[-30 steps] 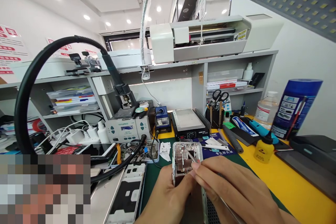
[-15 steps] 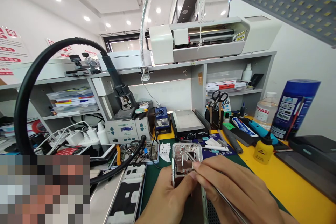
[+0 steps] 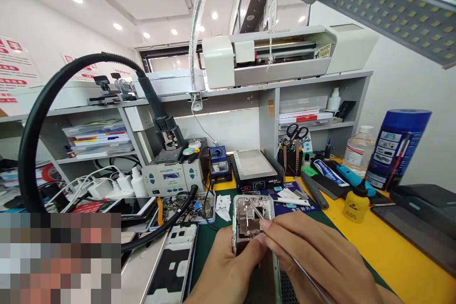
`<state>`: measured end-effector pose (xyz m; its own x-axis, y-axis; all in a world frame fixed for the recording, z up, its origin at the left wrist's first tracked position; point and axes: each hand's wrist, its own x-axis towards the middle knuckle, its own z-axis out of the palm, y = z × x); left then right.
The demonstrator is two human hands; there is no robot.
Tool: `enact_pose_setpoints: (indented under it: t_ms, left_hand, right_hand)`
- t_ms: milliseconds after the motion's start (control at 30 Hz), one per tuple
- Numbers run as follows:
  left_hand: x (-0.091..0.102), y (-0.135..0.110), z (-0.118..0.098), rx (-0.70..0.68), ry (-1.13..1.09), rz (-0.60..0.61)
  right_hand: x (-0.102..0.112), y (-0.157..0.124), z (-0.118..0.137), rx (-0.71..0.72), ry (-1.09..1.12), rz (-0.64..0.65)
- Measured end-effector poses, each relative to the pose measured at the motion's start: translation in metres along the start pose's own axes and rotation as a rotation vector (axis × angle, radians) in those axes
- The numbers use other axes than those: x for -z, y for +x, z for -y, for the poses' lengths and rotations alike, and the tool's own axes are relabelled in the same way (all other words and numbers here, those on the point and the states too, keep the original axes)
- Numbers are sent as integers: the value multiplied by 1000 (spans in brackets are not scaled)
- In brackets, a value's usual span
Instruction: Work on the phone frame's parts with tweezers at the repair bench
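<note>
An opened smartphone (image 3: 259, 273), its bare inner side facing up, is gripped in my left hand (image 3: 226, 270). My left fingers wrap its left edge, and the thumb lies across the front. In my right hand (image 3: 317, 251) is a slim pointed metal tool (image 3: 302, 270), pinched between thumb and fingers. Its tip reaches the exposed circuitry near the phone's top; whether it touches there I cannot tell. Both hands meet over the phone's middle and hide part of it. The tool's rear end runs out of the bottom of the view.
Left of my hands lie an opened phone shell (image 3: 174, 266) and a tray of small parts (image 3: 206, 206). Behind stand a hot-air station (image 3: 171, 180) with a looping black hose (image 3: 30, 104) and a flat heating plate (image 3: 254, 166). A yellow bottle (image 3: 356, 205) stands right.
The view has shifted very slightly. Both hands keep their hold on the phone and the metal tool, and the tool's tip stays near the phone's top.
</note>
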<state>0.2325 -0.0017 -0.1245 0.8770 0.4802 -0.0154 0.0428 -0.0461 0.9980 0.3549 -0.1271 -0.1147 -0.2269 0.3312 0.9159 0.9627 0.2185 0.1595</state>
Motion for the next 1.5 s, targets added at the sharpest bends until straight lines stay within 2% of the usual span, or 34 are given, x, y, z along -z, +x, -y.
enact_pose_setpoints:
  t_ms: [200, 433, 633, 867, 967, 1067, 1200, 1367, 1500]
  left_hand:
    - [2, 1, 12, -38, -4, -50]
    - [-3, 0, 11, -6, -84, -44]
    - [-1, 1, 21, 30, -81, -119]
    - [1, 4, 21, 41, -131, -164]
    - [-2, 2, 14, 101, -311, -103]
    - [-4, 0, 9, 213, -511, -30]
    - [-5, -2, 6, 229, -660, -8]
    - [-3, -5, 0, 267, -658, -9]
    - [-1, -9, -8, 241, -604, 39]
  right_hand:
    - [0, 4, 1, -16, 7, -27]
    - [-1, 4, 1, -6, -7, -57]
    - [1, 1, 0, 3, 13, -33]
    - [6, 3, 5, -79, -31, -43]
    - [8, 6, 2, -107, -54, -84]
    - [12, 9, -2, -70, -107, -77]
    - [16, 12, -5, -11, -170, -62]
    - [18, 20, -2, -21, -164, -69]
    - [18, 21, 0, -160, -65, -77]
